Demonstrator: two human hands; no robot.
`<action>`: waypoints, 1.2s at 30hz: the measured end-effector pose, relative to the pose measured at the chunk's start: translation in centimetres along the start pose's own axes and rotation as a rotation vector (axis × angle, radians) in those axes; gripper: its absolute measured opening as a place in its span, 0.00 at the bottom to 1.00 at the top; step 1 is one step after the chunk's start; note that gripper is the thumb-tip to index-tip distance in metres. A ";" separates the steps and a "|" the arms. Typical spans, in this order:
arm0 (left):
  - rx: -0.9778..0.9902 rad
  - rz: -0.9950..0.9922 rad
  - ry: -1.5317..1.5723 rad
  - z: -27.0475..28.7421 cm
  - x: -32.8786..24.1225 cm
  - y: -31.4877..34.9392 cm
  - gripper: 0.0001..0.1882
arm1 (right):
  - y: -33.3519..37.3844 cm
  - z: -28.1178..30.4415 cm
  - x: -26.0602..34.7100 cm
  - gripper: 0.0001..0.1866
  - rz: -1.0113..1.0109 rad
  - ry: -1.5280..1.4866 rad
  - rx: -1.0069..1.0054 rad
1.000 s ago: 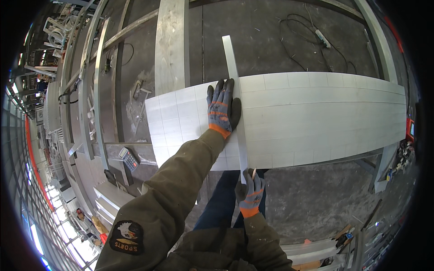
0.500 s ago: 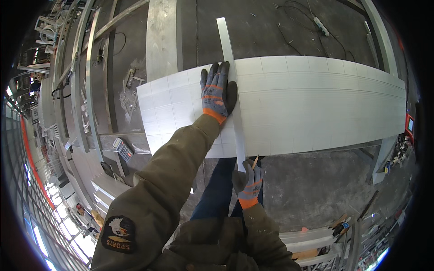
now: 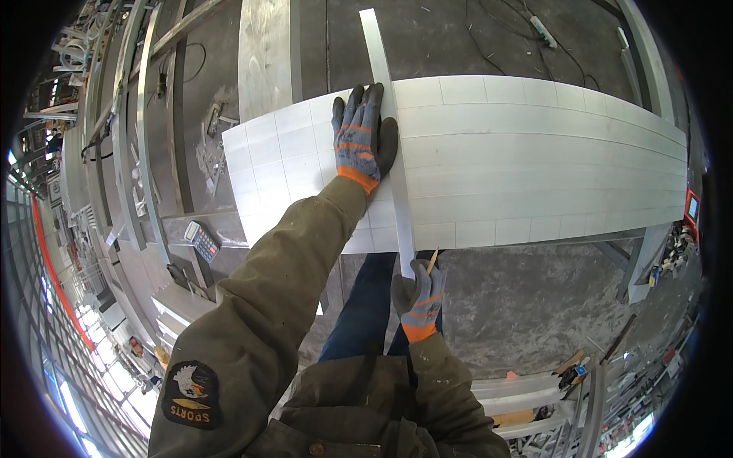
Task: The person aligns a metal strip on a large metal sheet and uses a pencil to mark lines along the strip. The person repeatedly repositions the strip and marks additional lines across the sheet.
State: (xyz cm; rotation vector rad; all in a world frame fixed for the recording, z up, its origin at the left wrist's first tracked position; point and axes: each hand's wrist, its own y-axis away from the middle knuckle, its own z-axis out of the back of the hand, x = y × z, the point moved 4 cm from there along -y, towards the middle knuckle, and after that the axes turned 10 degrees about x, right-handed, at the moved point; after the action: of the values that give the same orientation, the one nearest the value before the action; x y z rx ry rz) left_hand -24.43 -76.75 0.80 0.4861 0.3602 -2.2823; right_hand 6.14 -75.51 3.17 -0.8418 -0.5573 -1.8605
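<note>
A long white panel (image 3: pixel 534 175) ruled with thin crossing lines lies in front of me. Across its width runs a narrow straight metal bar (image 3: pixel 400 183), sticking out past both long edges. My left hand (image 3: pixel 359 137), in a grey and orange work glove, presses flat on the panel along the bar's left side, its thumb against the bar. At the bar's near end, just off the panel's near edge, is my right hand (image 3: pixel 420 298) in a matching glove. It is closed around a pencil (image 3: pixel 433 261) that points upward, and its thumb touches the bar's end.
A calculator (image 3: pixel 201 242) sits left of the panel on the frame. Long metal beams (image 3: pixel 151 130) and a wide plank (image 3: pixel 265 57) extend away at the far left. Beyond the panel lie a power strip (image 3: pixel 544 32) and cables. Lengths of profile (image 3: pixel 519 393) are stacked behind at lower right.
The whole scene sits slightly higher and further left in the picture. Both hands and the bar keep their places relative to the panel.
</note>
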 end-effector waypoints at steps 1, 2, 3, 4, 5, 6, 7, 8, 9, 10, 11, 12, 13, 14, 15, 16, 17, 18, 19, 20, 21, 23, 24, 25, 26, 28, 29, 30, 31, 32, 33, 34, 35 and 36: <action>0.001 0.004 0.003 0.0 0.0 0.0 0.32 | 0.0 -0.1 -0.1 0.30 -0.004 -0.001 0.004; -0.001 0.006 0.007 0.0 0.0 0.0 0.32 | 0.1 -0.1 -0.2 0.30 0.010 0.004 -0.006; 0.001 0.008 0.012 -0.1 0.0 0.0 0.32 | 0.1 -0.2 -0.2 0.30 0.015 0.008 -0.011; 0.000 0.009 0.017 -0.1 0.0 0.0 0.32 | 0.2 -0.2 -0.3 0.30 0.021 0.011 -0.017; -0.004 0.009 0.025 -0.1 0.0 0.0 0.32 | 0.3 -0.3 -0.4 0.30 0.018 0.012 -0.015; -0.004 0.009 0.022 -0.2 0.0 0.0 0.32 | 0.3 -0.3 -0.4 0.31 0.014 0.013 -0.014; -0.007 0.009 0.021 -0.2 0.0 0.0 0.32 | 0.4 -0.4 -0.5 0.31 0.011 0.013 -0.012; -0.007 0.012 0.023 -0.2 0.0 0.0 0.32 | 0.4 -0.4 -0.5 0.31 0.012 0.008 -0.014; -0.011 0.009 0.017 -0.2 0.0 0.0 0.32 | 0.4 -0.5 -0.6 0.31 0.013 0.003 -0.016; -0.011 0.010 0.013 -0.2 0.0 0.0 0.32 | 0.4 -0.5 -0.7 0.31 0.001 -0.007 -0.009; -0.003 0.019 0.014 -0.2 0.0 0.0 0.32 | 0.5 -0.5 -0.6 0.31 0.013 0.000 -0.019; -0.009 0.013 0.017 -0.1 -0.1 0.0 0.32 | 0.5 -0.5 -0.7 0.31 0.012 0.001 -0.021; -0.006 0.017 0.024 0.0 -0.1 0.1 0.31 | 0.5 -0.6 -0.7 0.31 0.005 -0.001 -0.019; -0.004 0.021 0.032 0.0 -0.2 0.1 0.31 | 0.5 -0.6 -0.8 0.31 0.015 0.004 -0.020; -0.025 0.008 0.019 0.1 -0.3 0.1 0.30 | 0.5 -0.6 -0.8 0.31 0.018 0.006 -0.018; -0.048 -0.003 0.006 0.1 -0.4 0.1 0.29 | 0.5 -0.6 -0.9 0.32 0.011 0.005 -0.009; -0.072 -0.017 -0.010 0.2 -0.5 0.1 0.28 | 0.5 -0.6 -0.9 0.32 0.025 0.008 -0.012; -0.072 -0.014 -0.007 0.2 -0.5 0.1 0.28 | 0.5 -0.6 -0.9 0.32 0.029 0.007 -0.008; -0.073 -0.015 -0.005 0.2 -0.5 0.1 0.28 | 0.5 -0.6 -1.0 0.32 0.020 0.005 0.003; -0.076 -0.017 -0.005 0.1 -0.5 0.1 0.28 | 0.5 -0.6 -1.0 0.31 0.028 0.004 -0.007; -0.053 -0.004 0.008 0.0 -0.4 0.1 0.29 | 0.5 -0.6 -1.0 0.31 0.024 0.001 -0.009; -0.019 0.013 0.027 -0.1 -0.1 0.0 0.31 | 0.4 -0.7 -1.0 0.31 0.023 0.001 -0.011; -0.020 0.011 0.023 -0.1 -0.1 0.0 0.31 | 0.4 -0.6 -1.0 0.31 0.027 0.003 -0.012; -0.020 0.010 0.018 -0.1 -0.1 0.1 0.31 | 0.4 -0.6 -1.0 0.31 0.025 0.006 -0.010; -0.016 0.010 0.014 -0.1 -0.2 0.1 0.31 | 0.4 -0.6 -1.0 0.31 0.016 -0.001 -0.019; -0.016 0.012 0.017 0.0 -0.2 0.1 0.31 | 0.4 -0.7 -1.0 0.31 0.016 -0.008 -0.023; -0.012 0.015 0.021 -0.1 -0.2 0.2 0.31 | 0.4 -0.7 -1.1 0.31 0.000 -0.012 -0.014; -0.014 0.012 0.028 0.0 -0.2 0.2 0.31 | 0.5 -0.7 -1.1 0.31 0.008 -0.008 -0.021; -0.020 0.006 0.029 0.0 -0.2 0.2 0.31 | 0.5 -0.7 -1.1 0.31 0.006 -0.006 -0.020; -0.026 0.001 0.030 0.0 -0.2 0.2 0.31 | 0.4 -0.8 -1.1 0.31 0.001 -0.008 -0.020; -0.031 -0.003 0.031 0.0 -0.2 0.2 0.31 | 0.4 -0.8 -1.1 0.31 0.014 -0.004 -0.027; -0.034 -0.003 0.035 0.0 -0.2 0.2 0.30 | 0.4 -0.7 -1.0 0.31 0.025 -0.005 -0.036; -0.036 -0.003 0.039 0.0 -0.2 0.2 0.30 | 0.4 -0.7 -1.1 0.31 0.024 -0.010 -0.033; -0.040 -0.003 0.043 -0.1 -0.2 0.2 0.30 | 0.4 -0.7 -1.0 0.31 0.032 -0.005 -0.036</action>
State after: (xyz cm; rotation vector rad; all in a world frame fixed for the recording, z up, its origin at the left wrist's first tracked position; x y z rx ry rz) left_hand -24.14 -76.76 0.81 0.5156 0.4270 -2.2660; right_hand 6.56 -75.51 1.96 -0.8744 -0.5124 -1.8440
